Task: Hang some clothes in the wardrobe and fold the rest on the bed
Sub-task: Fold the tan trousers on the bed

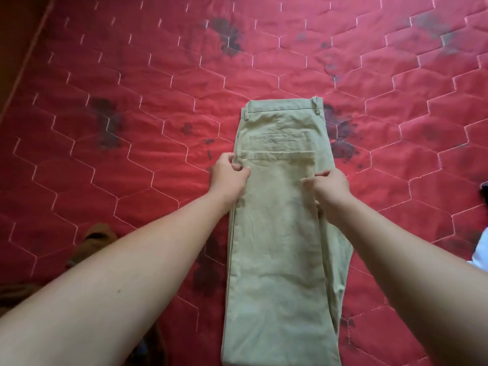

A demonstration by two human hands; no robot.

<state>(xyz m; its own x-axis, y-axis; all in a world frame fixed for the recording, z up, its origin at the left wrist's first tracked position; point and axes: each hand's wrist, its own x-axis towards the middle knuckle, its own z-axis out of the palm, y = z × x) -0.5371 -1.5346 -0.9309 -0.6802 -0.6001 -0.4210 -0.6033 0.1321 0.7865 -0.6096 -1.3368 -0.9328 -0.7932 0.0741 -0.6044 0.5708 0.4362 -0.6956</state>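
Here both hands, left hand and right hand, pinch the trousers' hem.

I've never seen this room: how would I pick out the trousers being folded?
Find the red quilted bed cover with white hexagon stitching. In its middle lie the trousers, folded lengthwise, held by the left hand and right hand. They alone are pale khaki; the brown cloth lies left, the white cloth right.
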